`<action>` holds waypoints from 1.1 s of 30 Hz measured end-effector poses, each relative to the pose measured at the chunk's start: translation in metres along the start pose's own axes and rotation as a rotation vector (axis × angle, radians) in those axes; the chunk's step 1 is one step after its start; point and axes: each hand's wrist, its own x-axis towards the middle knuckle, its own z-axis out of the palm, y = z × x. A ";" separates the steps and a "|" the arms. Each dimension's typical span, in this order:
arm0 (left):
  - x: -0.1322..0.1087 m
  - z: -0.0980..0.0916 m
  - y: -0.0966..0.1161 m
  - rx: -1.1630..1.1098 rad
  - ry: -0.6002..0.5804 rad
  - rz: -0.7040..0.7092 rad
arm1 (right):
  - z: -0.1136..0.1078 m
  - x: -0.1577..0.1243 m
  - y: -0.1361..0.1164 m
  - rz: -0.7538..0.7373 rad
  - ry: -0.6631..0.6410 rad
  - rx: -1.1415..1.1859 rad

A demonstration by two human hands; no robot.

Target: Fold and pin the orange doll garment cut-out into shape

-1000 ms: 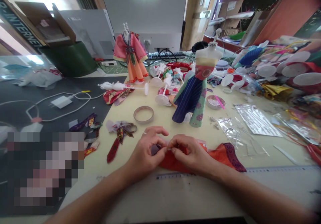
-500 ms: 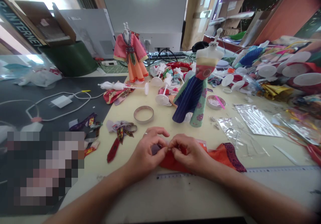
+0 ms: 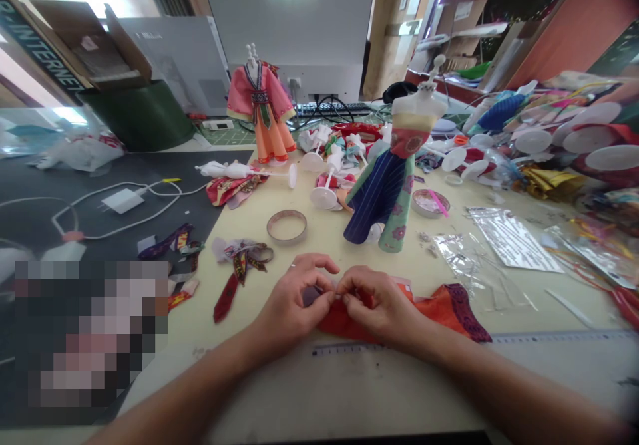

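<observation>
At the front middle of the table, my left hand (image 3: pixel 298 298) and my right hand (image 3: pixel 375 300) meet fingertip to fingertip over a red-orange cloth piece (image 3: pixel 442 308) with a dark purple patterned border. Both thumbs and forefingers are pinched together on the cloth's upper part; the exact spot is mostly covered by my fingers. A greyish-purple bit of fabric (image 3: pixel 311 295) shows inside the curl of my left hand. Beyond my hands stands a small white dress form (image 3: pixel 418 109) in a navy and green dress (image 3: pixel 382 195).
A ruler (image 3: pixel 549 336) lies along the front. Nearby are a roll of tape (image 3: pixel 286 226), a tie-like fabric trim (image 3: pixel 227 298), a small dish (image 3: pixel 430 202) and clear plastic packets (image 3: pixel 462 259). A pink-robed figure (image 3: pixel 259 106) stands behind; dress forms are heaped at right.
Almost nothing differs. Both hands keep the same pinch over the cloth, and the whole view has shifted very slightly.
</observation>
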 end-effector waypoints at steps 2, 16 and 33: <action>0.000 0.000 0.000 -0.006 0.003 -0.010 | -0.001 0.000 -0.002 0.003 -0.009 0.010; 0.002 -0.004 0.003 -0.021 -0.034 -0.022 | -0.004 0.004 -0.009 0.096 -0.020 0.132; 0.001 -0.006 0.004 -0.170 -0.072 -0.171 | -0.006 0.004 -0.008 0.192 -0.030 0.224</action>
